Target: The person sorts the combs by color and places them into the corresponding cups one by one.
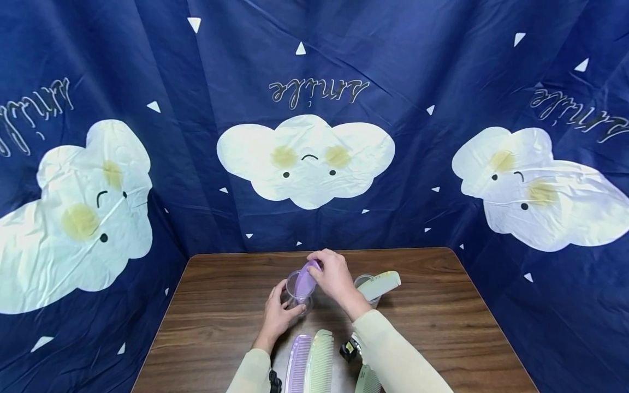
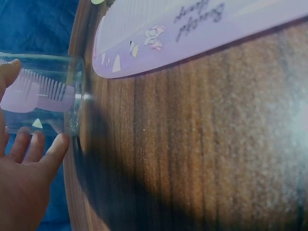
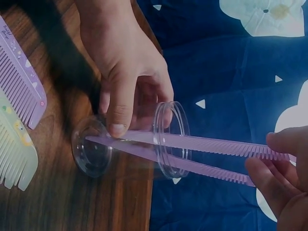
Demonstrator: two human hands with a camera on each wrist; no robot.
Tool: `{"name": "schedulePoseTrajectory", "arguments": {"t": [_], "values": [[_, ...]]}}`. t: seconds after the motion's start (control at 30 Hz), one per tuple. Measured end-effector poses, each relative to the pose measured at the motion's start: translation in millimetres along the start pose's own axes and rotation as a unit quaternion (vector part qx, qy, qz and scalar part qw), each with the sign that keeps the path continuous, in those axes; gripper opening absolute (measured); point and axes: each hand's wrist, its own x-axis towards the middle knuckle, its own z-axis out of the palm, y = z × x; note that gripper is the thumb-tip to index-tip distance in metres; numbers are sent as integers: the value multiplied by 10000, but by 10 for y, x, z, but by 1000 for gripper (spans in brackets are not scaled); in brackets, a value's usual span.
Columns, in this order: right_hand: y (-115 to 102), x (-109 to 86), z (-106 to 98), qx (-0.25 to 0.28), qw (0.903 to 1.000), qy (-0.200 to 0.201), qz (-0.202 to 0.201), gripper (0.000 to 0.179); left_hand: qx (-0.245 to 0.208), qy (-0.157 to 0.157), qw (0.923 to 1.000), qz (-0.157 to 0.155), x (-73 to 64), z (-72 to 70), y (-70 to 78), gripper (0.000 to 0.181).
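Observation:
My left hand (image 1: 281, 312) holds a clear plastic cup (image 3: 90, 161) upright on the table, thumb on one side and fingers on the other. Above its rim, my right hand (image 1: 334, 275) pinches a purple comb (image 1: 304, 284) whose lower end is inside the cup. Two purple strips with teeth show in the right wrist view; the lower one looks like a second purple comb (image 3: 202, 168) standing in the same cup. In the left wrist view, purple teeth are visible through the cup wall, beside the left hand (image 2: 29, 178).
Right of my hands, a second clear cup (image 1: 374, 301) holds a slanted pale green comb (image 1: 380, 285). Nearer me lie a purple comb (image 1: 298, 363) and a green comb (image 1: 320, 360) side by side. Another green comb (image 1: 367, 381) is partly under the right sleeve. A blue curtain (image 1: 314, 229) surrounds the wooden table (image 1: 442, 327).

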Motion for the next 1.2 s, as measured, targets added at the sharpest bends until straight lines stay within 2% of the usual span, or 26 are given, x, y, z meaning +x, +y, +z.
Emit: {"name": "schedulePoseTrajectory", "arguments": {"t": [0.23,0.6,1.2], "values": [[-4,4,69,-87,9996,-201,173,20,-10,-6,10000,-36,-4,1,2,88],[-23,-13,127,-258,9990,-376,-20,20,-44,-23,10000,18,5,1,-51,88],[-45,-56,255,-433,9968,-673,-5,22,-72,-5,10000,62,4,-6,-61,88]]}}
